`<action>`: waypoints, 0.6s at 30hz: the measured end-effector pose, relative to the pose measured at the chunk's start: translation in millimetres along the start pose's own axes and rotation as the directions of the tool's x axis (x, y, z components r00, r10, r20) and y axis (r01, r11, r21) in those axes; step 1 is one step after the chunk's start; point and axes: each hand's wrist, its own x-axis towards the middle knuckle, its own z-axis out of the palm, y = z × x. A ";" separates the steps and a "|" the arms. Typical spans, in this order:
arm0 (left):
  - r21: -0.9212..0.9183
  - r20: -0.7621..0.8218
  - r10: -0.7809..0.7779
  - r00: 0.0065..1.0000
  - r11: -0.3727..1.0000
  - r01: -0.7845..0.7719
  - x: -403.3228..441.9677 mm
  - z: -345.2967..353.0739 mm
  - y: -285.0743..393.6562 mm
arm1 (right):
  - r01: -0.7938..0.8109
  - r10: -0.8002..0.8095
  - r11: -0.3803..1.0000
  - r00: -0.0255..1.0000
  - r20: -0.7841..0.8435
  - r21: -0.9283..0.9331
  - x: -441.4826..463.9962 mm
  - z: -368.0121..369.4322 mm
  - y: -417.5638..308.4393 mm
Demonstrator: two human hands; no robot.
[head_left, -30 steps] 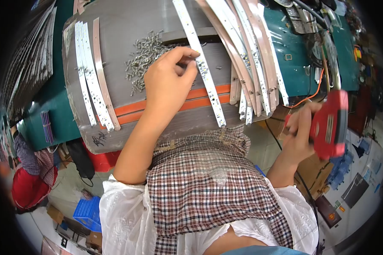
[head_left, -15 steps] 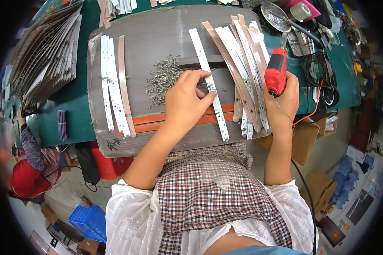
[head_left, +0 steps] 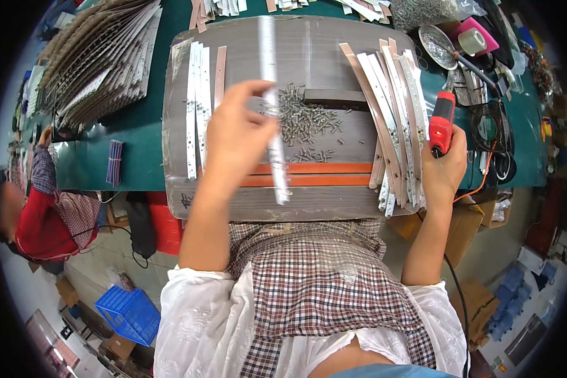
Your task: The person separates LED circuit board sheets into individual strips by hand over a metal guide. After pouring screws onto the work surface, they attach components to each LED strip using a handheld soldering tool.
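Observation:
A white LED light strip (head_left: 268, 57) hangs over the board, pinched along its edge in my left hand (head_left: 240, 129); both are blurred. Behind and to the right of that hand lies a pile of small metal screws (head_left: 312, 120). My right hand (head_left: 445, 167) is wrapped around a red and black electric screwdriver (head_left: 442, 123), its body pointing up and away from me. Just left of the screwdriver is a fanned bundle of white and tan strips (head_left: 394, 132). More white strips (head_left: 198, 107) lie at the left, partly hidden by my left forearm.
The grey-brown board (head_left: 334, 47) rests on a green table (head_left: 145, 157). A dark bar (head_left: 334, 97) and orange bands (head_left: 327, 169) are on it. A large strip stack (head_left: 107, 63) stands left, a metal bowl (head_left: 436, 47) back right. Another person (head_left: 50, 220) is at the far left.
My left hand has lifted the light strip and carried it left, toward the strips on that side. My right hand still holds the screwdriver. The whole view has shifted slightly.

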 end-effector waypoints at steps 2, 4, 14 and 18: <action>0.140 -0.070 -0.003 0.998 0.990 0.013 8.8 -27.7 -16.6 | 0.060 -0.062 0.997 0.997 -0.056 -0.040 0.5 -1.1 9.5; 0.283 -0.102 0.020 0.995 0.959 0.009 16.2 -51.0 -30.5 | 0.077 -0.087 0.994 0.986 -0.139 -0.078 1.0 -8.6 12.6; 0.539 -0.208 0.036 0.977 0.838 0.084 17.1 -59.3 -43.7 | 0.055 0.038 0.929 0.969 -0.243 0.366 -17.7 -61.9 1.2; 0.503 -0.056 0.197 0.979 0.852 -0.143 22.4 -27.1 -39.9 | -0.100 0.165 0.905 0.978 -0.124 0.413 -31.8 -61.6 -35.3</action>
